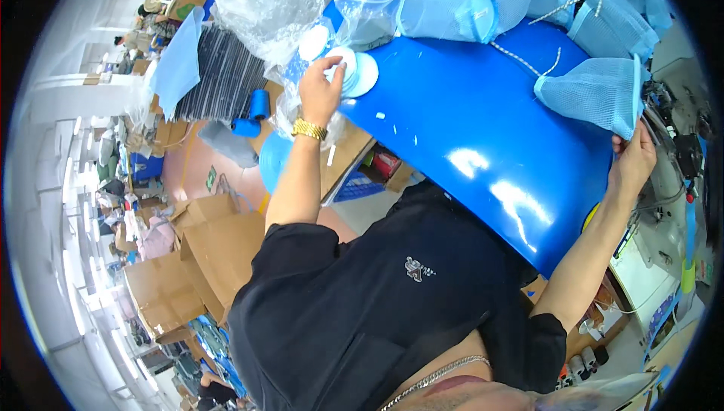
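Observation:
My left hand (320,88), with a gold-coloured band at its wrist, has its thumb and fingers closed at a round white disc (344,62). Other pale discs (365,74) lie stacked under and beside it at the left edge of the shiny blue work surface (452,102). On the far right, my right hand (635,161) pinches the rim of a light blue mesh bag (592,93). This bag lies on its side, and a grey-white cord (520,59) runs from its narrow end.
Several more blue mesh bags (445,15) are heaped along the far side. A crumpled see-through plastic sheet (264,4) lies at the far left. Beyond are a dark stack of sheets (219,72), blue thread spools (259,104) and cardboard boxes (219,241). Machine parts (685,151) stand at the right.

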`<state>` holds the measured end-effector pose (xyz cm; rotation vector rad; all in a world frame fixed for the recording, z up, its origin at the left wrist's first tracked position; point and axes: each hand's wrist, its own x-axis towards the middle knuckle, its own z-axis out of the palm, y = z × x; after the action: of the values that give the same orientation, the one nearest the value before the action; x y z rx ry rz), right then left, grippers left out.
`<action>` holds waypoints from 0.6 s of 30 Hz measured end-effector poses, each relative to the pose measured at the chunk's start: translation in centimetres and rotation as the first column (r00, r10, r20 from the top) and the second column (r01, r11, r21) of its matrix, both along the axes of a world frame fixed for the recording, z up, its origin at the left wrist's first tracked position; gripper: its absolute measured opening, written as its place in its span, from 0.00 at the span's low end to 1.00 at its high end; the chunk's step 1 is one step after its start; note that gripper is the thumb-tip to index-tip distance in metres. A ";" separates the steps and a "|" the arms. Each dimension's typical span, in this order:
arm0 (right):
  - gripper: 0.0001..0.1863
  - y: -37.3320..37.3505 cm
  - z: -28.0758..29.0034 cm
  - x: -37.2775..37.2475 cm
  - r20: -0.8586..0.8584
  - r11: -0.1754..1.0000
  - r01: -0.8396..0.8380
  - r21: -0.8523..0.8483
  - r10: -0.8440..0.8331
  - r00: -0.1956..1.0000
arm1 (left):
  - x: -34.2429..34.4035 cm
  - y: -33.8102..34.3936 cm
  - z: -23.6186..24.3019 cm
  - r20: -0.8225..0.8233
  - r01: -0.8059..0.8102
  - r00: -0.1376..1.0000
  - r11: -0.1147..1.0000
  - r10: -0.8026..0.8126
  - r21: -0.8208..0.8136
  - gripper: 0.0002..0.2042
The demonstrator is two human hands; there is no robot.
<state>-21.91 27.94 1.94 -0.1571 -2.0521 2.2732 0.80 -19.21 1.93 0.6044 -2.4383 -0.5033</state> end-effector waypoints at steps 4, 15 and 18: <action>0.13 1.0 -1.0 -1.2 -0.034 0.999 -0.030 -0.020 0.029 0.999 | 3.5 -3.3 -0.5 -0.101 -0.146 0.983 0.988 0.151 0.049 0.11; 0.13 2.3 -1.8 -2.0 -0.026 0.999 -0.029 0.021 0.030 0.999 | 11.3 -6.5 -8.6 0.527 -0.270 0.790 0.949 0.314 -0.162 0.09; 0.12 1.9 -2.5 -1.8 -0.026 0.999 -0.034 0.011 0.034 0.999 | 10.6 -6.2 -9.6 0.690 -0.246 0.660 0.953 0.297 -0.174 0.10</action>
<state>-23.72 29.82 -0.56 -0.0914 -2.0697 2.2704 11.36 -25.41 -7.63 1.3177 -2.9722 -0.0389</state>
